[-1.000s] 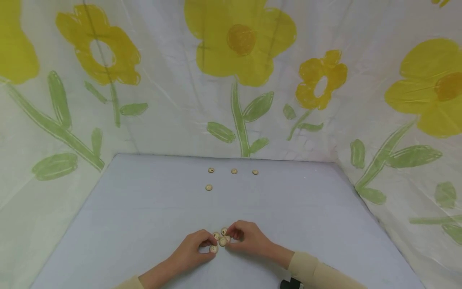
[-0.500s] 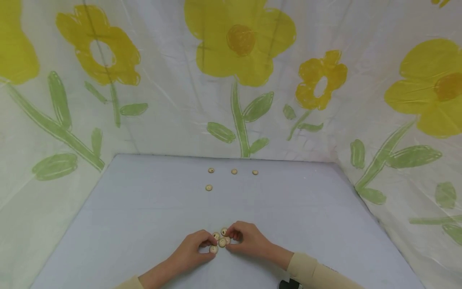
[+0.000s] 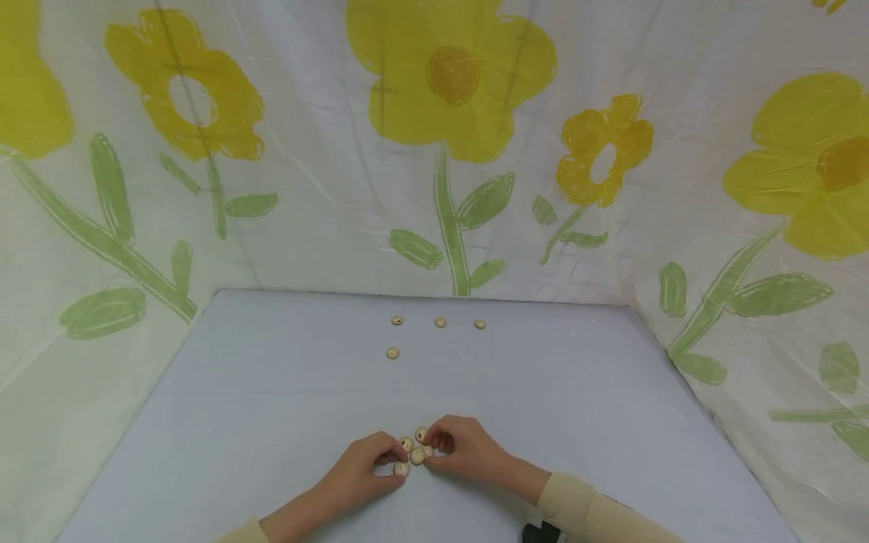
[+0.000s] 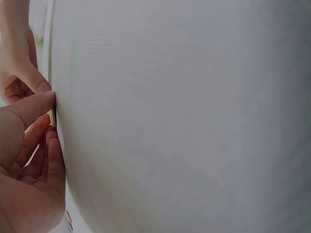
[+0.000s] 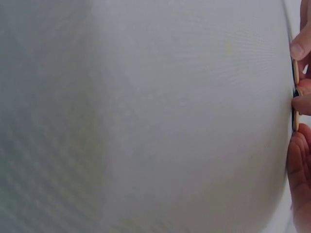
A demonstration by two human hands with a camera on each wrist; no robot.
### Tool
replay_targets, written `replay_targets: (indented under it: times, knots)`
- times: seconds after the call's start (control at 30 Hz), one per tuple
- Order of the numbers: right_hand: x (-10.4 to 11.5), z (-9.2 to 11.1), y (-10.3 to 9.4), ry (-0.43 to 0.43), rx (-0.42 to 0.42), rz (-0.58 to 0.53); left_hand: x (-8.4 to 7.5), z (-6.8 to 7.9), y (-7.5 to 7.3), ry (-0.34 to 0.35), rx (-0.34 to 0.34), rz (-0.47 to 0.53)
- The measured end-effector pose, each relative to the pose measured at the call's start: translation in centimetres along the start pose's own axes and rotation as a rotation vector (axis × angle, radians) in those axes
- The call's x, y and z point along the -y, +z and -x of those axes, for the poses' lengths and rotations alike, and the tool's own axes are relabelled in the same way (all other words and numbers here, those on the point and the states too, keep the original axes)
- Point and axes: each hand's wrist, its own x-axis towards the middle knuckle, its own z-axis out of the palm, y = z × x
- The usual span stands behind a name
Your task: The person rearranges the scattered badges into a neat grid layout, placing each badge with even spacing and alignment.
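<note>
I have the nearest disc point(image 3: 401, 469) at the near left of a small cluster, on the near middle of the table point(image 3: 271, 422); the left hand point(image 3: 363, 464) pinches its rim between thumb and fingers. Just right, the half-covered disc point(image 3: 428, 450) seems to lie partly under the overlapping disc point(image 3: 418, 455), and the right hand point(image 3: 471, 450) appears to grip its right edge, thumb near, curled fingers far. I'd judge such discs light, stiff and not fragile, but thin and apt to skid, so I'd favour opposite points on the rim. Both hands sit low, angled inward, fingertips close together but apart. Farther off, four loose discs point(image 3: 392, 353) lie before a flowered sheet point(image 3: 326, 249).
</note>
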Motion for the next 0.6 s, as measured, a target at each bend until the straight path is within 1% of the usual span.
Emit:
replay_targets:
  times: [0.37,0.6]
  knots:
    - [-0.12,-0.02,-0.19,-0.025,0.002,-0.009,0.16,-0.01,-0.04,0.007,-0.001,0.003]
    - [0.13,0.10,-0.44,0.001,0.018,-0.013,0.21,0.07,0.05,0.023,-0.012,-0.011]
